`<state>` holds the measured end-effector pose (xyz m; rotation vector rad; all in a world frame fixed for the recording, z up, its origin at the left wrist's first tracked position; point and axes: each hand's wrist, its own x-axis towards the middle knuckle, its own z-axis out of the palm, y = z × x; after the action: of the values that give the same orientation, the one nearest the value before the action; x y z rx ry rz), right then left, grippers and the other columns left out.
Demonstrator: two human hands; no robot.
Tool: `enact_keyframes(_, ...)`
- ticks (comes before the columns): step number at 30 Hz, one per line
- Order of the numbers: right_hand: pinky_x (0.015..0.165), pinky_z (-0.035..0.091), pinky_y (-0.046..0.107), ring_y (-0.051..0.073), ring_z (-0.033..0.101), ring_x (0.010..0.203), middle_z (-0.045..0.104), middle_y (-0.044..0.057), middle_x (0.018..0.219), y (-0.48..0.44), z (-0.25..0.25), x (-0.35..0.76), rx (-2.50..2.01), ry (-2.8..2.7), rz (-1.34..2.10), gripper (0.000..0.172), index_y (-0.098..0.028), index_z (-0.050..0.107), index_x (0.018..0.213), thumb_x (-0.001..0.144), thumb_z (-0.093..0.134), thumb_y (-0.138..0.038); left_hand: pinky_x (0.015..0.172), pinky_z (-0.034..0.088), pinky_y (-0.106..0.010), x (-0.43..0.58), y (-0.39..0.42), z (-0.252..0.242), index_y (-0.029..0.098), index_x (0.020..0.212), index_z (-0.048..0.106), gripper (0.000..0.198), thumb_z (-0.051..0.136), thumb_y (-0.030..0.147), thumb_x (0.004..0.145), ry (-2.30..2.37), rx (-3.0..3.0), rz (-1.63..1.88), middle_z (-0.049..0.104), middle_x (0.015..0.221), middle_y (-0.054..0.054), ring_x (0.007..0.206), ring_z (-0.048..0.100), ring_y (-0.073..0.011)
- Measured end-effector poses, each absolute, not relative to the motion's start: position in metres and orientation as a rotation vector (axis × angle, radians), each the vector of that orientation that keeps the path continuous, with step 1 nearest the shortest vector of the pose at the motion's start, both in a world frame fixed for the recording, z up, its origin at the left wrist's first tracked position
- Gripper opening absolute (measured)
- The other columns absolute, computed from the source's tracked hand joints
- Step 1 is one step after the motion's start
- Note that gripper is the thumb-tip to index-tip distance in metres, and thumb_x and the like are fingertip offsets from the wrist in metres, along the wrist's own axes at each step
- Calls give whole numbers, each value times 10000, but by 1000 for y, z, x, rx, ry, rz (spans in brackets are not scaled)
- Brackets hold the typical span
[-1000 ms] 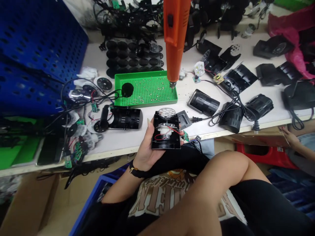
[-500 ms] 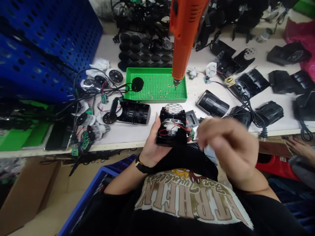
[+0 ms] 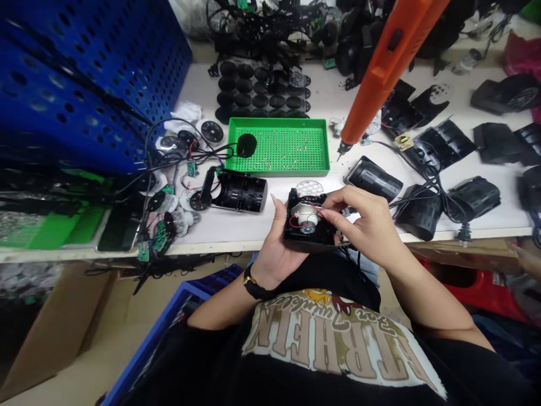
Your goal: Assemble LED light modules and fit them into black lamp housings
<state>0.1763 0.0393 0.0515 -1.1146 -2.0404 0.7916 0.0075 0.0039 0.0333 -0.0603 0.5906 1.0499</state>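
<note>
Over the front edge of the bench (image 3: pixel 236 230), my left hand (image 3: pixel 276 256) cradles the open housing (image 3: pixel 321 235) from beneath, thumb along its left side. My right hand (image 3: pixel 366 223) has thumb and forefinger pinched narrow on the red wire (image 3: pixel 322 212), at the housing's right side. I judge this to be the step of settling the wiring inside; the next move seems to call for easing the slack loop down without straining its joints, the shell held steady.

The housing is black, smooth and boxy, like a half-shell. Inside sits a pale, rounded insert (image 3: pixel 307 214), the thin wire curling across it. At the far end is a clear disc (image 3: pixel 309 188) with a honeycomb pattern. Beyond, a green plastic tray (image 3: pixel 291 173) with a perforated floor holds tiny metal screws (image 3: pixel 301 148); an orange driver (image 3: pixel 374 84) slants down, apart from my hands.
</note>
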Motion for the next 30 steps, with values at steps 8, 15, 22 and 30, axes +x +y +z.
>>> enact_keyframes(8, 716, 482, 297, 164, 645, 756, 711, 11, 831, 41, 46, 175, -1141, -2034, 816, 91, -213, 649, 894, 931, 637, -131, 1121, 528, -526, 10, 3, 33, 124, 1286, 672, 687, 410, 702, 1021, 624, -67, 1043, 756, 1243, -156, 1325, 645, -344)
enact_keyframes(15, 706, 440, 297, 167, 599, 743, 643, 7, 774, 43, 48, 171, -1157, -2069, 819, 143, -206, 600, 838, 911, 568, -87, 1104, 546, -529, 11, 4, 32, 138, 1164, 706, 642, 356, 666, 1058, 644, -49, 1059, 777, 1195, -134, 1325, 649, -331)
enact_keyframes(22, 700, 417, 295, 170, 586, 751, 647, 11, 799, 39, 42, 164, -1174, -1972, 792, 157, -216, 569, 843, 889, 562, -66, 1136, 528, -464, 15, 1, 30, 148, 1012, 722, 392, 491, 460, 1069, 699, -48, 1125, 800, 1079, -96, 1298, 670, -305)
enact_keyframes(30, 706, 409, 285, 162, 561, 750, 611, 8, 790, 39, 46, 165, -1161, -2004, 798, 182, -214, 544, 829, 894, 533, -44, 1099, 539, -398, 15, 4, 37, 115, 992, 734, 515, 338, 417, 1124, 712, 5, 1127, 800, 938, -91, 1198, 720, -258)
